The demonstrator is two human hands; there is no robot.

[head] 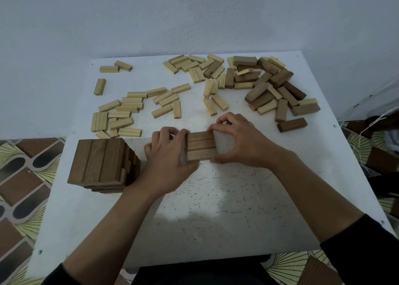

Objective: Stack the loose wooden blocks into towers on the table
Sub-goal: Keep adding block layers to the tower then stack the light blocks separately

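Note:
Three dark wooden blocks point(201, 145) lie side by side in a row at the middle of the white table point(216, 209). My left hand point(167, 161) grips the row's left end with curled fingers and thumb. My right hand point(239, 141) grips the right end, fingers over the far side and thumb at the near side. A finished tower of dark blocks point(101, 166) stands at the left, close to my left wrist. Loose pale blocks point(129, 109) lie scattered behind it. A mixed heap of dark and pale blocks point(265, 83) fills the back right.
A single dark block point(292, 125) lies to the right of my right hand. A few pale blocks point(212, 104) sit just behind the row. The table stands against a white wall point(194, 14); patterned floor tiles point(23, 176) show at both sides.

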